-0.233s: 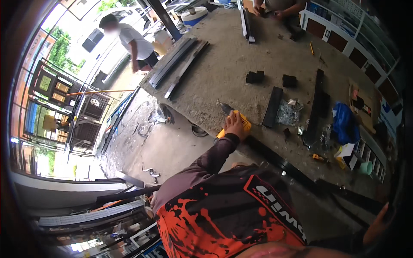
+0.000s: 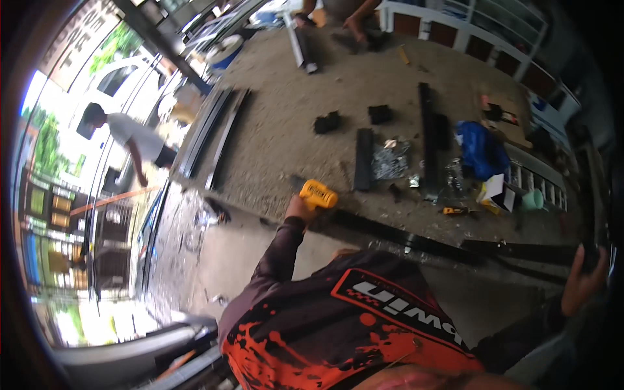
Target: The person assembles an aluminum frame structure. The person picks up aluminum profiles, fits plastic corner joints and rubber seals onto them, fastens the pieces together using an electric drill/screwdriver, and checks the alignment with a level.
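My left hand is closed round a yellow and black cordless drill at the near edge of the worktable. The drill's dark nose points left across the tabletop. Just right of it, a long black metal bar lies along the table's front edge. At the far right, my right hand has its thumb and fingers round a long dark bar that rises along the rim of the view. Part of that grip is dim and blurred.
On the concrete-like tabletop lie metal bars, black blocks, clear plastic wrapping, a blue plastic bag and another yellow tool. A person's hands work at the far side. Another person stands outside left.
The view has swung, so the table's things sit further left. The drill has turned in my left hand to show its yellow side. My right hand and its bar have come further into view.
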The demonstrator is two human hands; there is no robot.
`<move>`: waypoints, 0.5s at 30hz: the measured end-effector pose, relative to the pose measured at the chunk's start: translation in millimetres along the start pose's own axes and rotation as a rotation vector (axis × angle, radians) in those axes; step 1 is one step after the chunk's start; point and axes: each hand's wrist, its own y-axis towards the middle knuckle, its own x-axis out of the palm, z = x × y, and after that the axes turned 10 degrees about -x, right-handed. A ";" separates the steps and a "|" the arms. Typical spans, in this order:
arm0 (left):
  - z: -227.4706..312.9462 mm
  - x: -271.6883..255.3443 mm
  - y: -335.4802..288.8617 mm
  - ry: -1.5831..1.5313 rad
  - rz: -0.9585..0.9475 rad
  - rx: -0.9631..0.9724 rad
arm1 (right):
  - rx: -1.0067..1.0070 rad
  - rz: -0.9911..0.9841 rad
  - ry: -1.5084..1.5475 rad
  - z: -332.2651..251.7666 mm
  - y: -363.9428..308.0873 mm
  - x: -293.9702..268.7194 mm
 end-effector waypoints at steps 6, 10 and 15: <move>24.8 -27.4 19.7 -0.580 -0.314 0.306 | 0.007 -0.215 0.281 -7.8 7.7 -34.2; 135.3 -73.4 -46.5 -0.874 -0.291 0.448 | -0.100 -0.254 0.322 9.0 20.9 -48.9; 220.0 -62.9 -100.1 -1.029 -0.525 0.791 | -0.222 -0.243 0.397 15.1 43.1 -17.9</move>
